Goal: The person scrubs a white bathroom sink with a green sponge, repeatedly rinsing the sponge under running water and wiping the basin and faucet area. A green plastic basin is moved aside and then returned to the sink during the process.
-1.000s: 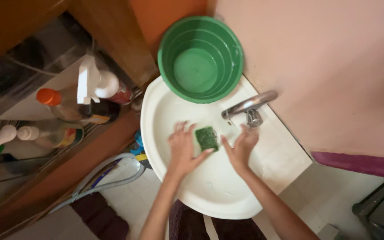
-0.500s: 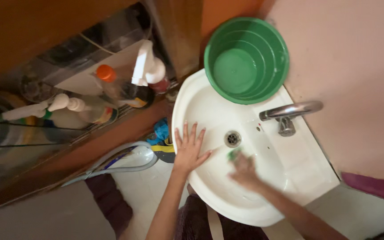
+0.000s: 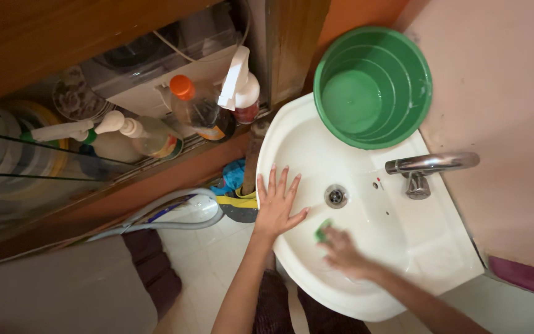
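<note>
Head view: the left hand (image 3: 277,206) lies flat with its fingers spread on the inner left slope of the white ceramic wash basin (image 3: 403,247), palm down, grasping nothing and seemingly bracing. The right hand (image 3: 341,250) is blurred with motion low in the bowl; it is closed on a small green scouring pad (image 3: 322,231), of which only one corner shows beyond the fingertips, pressed against the basin wall just below and left of the round metal drain (image 3: 336,196). The two hands are near each other but apart.

A chrome tap (image 3: 431,164) reaches in from the right edge; whether water is running cannot be told. A round green plastic bucket (image 3: 373,86), with a little water in its bottom, sits on the far rim of the basin against the pinkish wall (image 3: 502,93). To the left, a wooden shelf (image 3: 156,179) carries a white spray bottle (image 3: 240,86), an orange-capped bottle (image 3: 194,105) and a white-nozzled bottle (image 3: 137,133).

In my judgement, scrubbing well here means keeping the pad flat to the curve, working in short overlapping strokes around the drain, and leaving the flat hand planted for balance.
</note>
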